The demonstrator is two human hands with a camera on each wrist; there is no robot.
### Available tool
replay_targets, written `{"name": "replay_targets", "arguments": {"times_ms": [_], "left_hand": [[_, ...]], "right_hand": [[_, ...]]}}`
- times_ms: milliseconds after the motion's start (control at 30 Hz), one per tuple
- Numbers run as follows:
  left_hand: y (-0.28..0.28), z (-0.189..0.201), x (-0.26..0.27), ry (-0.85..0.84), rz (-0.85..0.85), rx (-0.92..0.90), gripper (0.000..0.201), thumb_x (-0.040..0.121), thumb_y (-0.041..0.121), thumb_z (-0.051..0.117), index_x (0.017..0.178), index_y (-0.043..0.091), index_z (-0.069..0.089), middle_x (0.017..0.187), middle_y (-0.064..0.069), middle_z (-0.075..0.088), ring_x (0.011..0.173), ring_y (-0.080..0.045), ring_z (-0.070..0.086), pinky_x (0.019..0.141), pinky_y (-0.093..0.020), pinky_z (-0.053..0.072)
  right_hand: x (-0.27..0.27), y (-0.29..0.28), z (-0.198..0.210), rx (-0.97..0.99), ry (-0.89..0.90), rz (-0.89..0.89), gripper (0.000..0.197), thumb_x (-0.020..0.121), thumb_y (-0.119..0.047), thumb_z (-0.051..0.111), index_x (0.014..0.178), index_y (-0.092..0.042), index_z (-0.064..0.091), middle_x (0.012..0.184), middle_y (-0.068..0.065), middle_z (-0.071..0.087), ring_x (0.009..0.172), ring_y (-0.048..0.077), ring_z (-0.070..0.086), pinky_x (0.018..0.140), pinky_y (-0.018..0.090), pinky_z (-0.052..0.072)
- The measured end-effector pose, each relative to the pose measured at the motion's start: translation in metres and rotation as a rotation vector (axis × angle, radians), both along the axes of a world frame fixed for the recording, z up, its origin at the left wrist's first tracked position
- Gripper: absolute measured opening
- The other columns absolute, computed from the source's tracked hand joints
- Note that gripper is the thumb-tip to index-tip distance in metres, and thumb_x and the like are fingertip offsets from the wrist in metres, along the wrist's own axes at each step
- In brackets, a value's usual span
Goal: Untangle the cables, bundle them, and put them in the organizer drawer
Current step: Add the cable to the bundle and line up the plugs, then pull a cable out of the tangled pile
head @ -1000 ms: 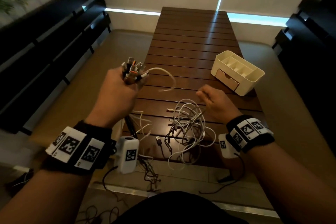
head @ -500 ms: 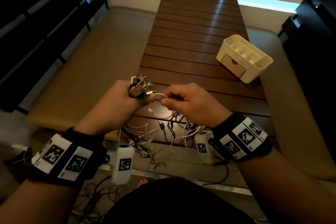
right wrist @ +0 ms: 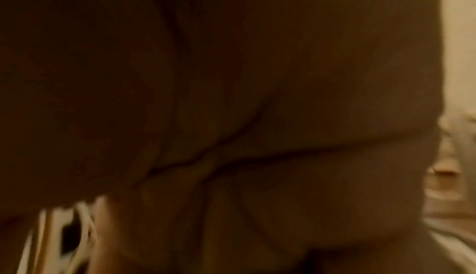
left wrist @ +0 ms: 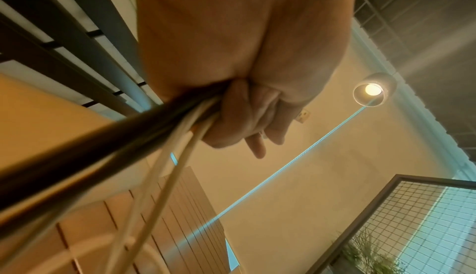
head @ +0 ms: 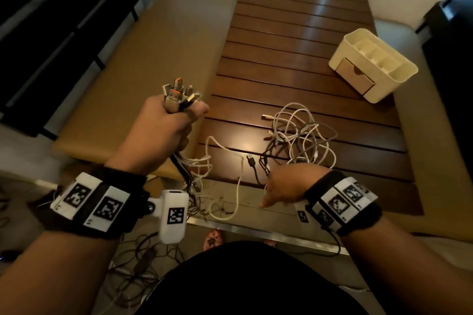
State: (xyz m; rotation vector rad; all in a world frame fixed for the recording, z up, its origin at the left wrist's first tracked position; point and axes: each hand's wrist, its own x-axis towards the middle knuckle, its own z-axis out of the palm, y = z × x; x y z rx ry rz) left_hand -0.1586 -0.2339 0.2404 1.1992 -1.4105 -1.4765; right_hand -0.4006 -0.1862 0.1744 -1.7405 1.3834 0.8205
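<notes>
My left hand (head: 163, 130) is raised over the table's left front corner and grips a bunch of cable plugs (head: 178, 97) that stick up out of the fist. In the left wrist view its fingers (left wrist: 244, 115) curl round dark and white cables (left wrist: 167, 140), which hang below. A tangle of white and dark cables (head: 299, 135) lies on the slatted wooden table (head: 294, 33). My right hand (head: 284, 186) hovers at the front edge, fingers pointing down-left with nothing plainly held; its wrist view is dark and blurred. The cream organizer (head: 399, 71) with its drawer (head: 354, 79) closed stands at the far right.
A white cable loop (head: 238, 186) hangs over the table's front edge beside a black USB plug (head: 251, 161). Beige bench cushions (head: 153, 59) flank the table, with a dark slatted backrest (head: 51, 33) at left. More cables (head: 143, 263) lie on the floor by my legs.
My right hand let go of the white cable end beside the left fist and dropped to the table's front edge. The left hand still holds the plugs up.
</notes>
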Motion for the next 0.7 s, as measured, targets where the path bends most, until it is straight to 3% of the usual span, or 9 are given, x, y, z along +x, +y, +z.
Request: {"name": "replay_targets", "arguments": {"times_ms": [67,133,200,267,333,400,467,600,700], "left_hand": [[0.0,-0.003,0.003,0.038,-0.024,0.006,0.035,0.098,0.014,0.059,0.105,-0.019,0.051,0.058,-0.002,0.026,0.045,-0.014,0.022,0.044,-0.025,0.02],[0.001,-0.004,0.0,0.072,-0.065,-0.002,0.04,0.095,0.02,0.061,0.104,-0.018,0.052,0.056,0.0,0.029,0.044,-0.013,0.024,0.043,-0.024,0.025],[0.003,-0.002,-0.008,0.109,-0.119,-0.009,0.047,0.092,0.024,0.061,0.104,-0.02,0.05,0.054,0.001,0.03,0.043,-0.013,0.025,0.042,-0.023,0.028],[0.005,0.0,-0.016,0.156,-0.154,-0.011,0.051,0.091,0.025,0.062,0.104,-0.022,0.048,0.052,0.002,0.029,0.043,-0.012,0.024,0.041,-0.022,0.028],[0.005,0.002,-0.021,0.189,-0.172,-0.01,0.046,0.091,0.023,0.063,0.106,-0.019,0.052,0.053,0.002,0.029,0.045,-0.012,0.024,0.042,-0.023,0.027],[0.006,0.004,-0.021,0.199,-0.176,-0.006,0.026,0.093,0.014,0.06,0.108,-0.008,0.059,0.056,0.001,0.031,0.047,-0.012,0.025,0.043,-0.025,0.026],[0.006,0.004,-0.018,0.174,-0.167,-0.001,0.015,0.096,0.005,0.056,0.109,-0.001,0.062,0.057,0.001,0.034,0.048,-0.012,0.028,0.045,-0.027,0.027],[0.004,-0.003,-0.009,0.02,-0.099,-0.023,0.015,0.1,0.008,0.053,0.1,0.002,0.067,0.055,0.001,0.05,0.05,-0.019,0.05,0.053,-0.032,0.048],[0.003,-0.005,-0.003,-0.143,-0.13,-0.074,0.034,0.103,0.02,0.052,0.083,-0.001,0.071,0.071,-0.007,0.073,0.074,-0.033,0.071,0.078,-0.045,0.059]], "right_hand": [[0.006,-0.001,0.015,-0.143,-0.115,-0.085,0.05,0.09,-0.064,0.055,0.111,-0.022,0.07,0.103,-0.005,0.073,0.094,0.011,0.066,0.086,0.034,0.051],[0.017,-0.003,0.032,-0.284,-0.418,-0.298,0.059,0.084,-0.06,0.066,0.134,-0.03,0.057,0.132,-0.01,0.062,0.114,0.005,0.058,0.098,0.032,0.048],[0.034,-0.004,0.044,-0.378,-0.679,-0.376,0.082,0.078,-0.053,0.077,0.148,-0.035,0.038,0.151,-0.016,0.04,0.13,0.0,0.041,0.104,0.021,0.037],[0.056,-0.006,0.044,-0.393,-0.794,-0.316,0.091,0.074,-0.045,0.083,0.149,-0.035,0.033,0.155,-0.018,0.028,0.135,-0.001,0.031,0.101,0.008,0.029],[0.074,-0.007,0.038,-0.375,-0.837,-0.338,0.076,0.076,-0.037,0.084,0.139,-0.03,0.043,0.145,-0.012,0.038,0.126,0.001,0.041,0.093,0.004,0.035],[0.085,-0.009,0.032,-0.352,-0.845,-0.433,0.04,0.084,-0.035,0.077,0.118,-0.024,0.058,0.122,-0.008,0.059,0.105,0.003,0.057,0.085,0.015,0.047],[0.092,-0.008,0.027,-0.326,-0.811,-0.462,0.009,0.094,-0.037,0.063,0.098,-0.029,0.065,0.095,-0.01,0.069,0.084,0.002,0.064,0.074,0.02,0.05],[0.097,-0.001,0.024,-0.373,-0.765,-0.4,0.023,0.102,-0.04,0.048,0.083,-0.031,0.055,0.072,-0.011,0.06,0.061,-0.002,0.056,0.059,0.013,0.042],[0.097,0.003,0.02,-0.372,-0.787,-0.407,0.017,0.103,-0.034,0.05,0.1,-0.022,0.061,0.076,-0.015,0.059,0.063,-0.012,0.054,0.057,0.004,0.036]]}}
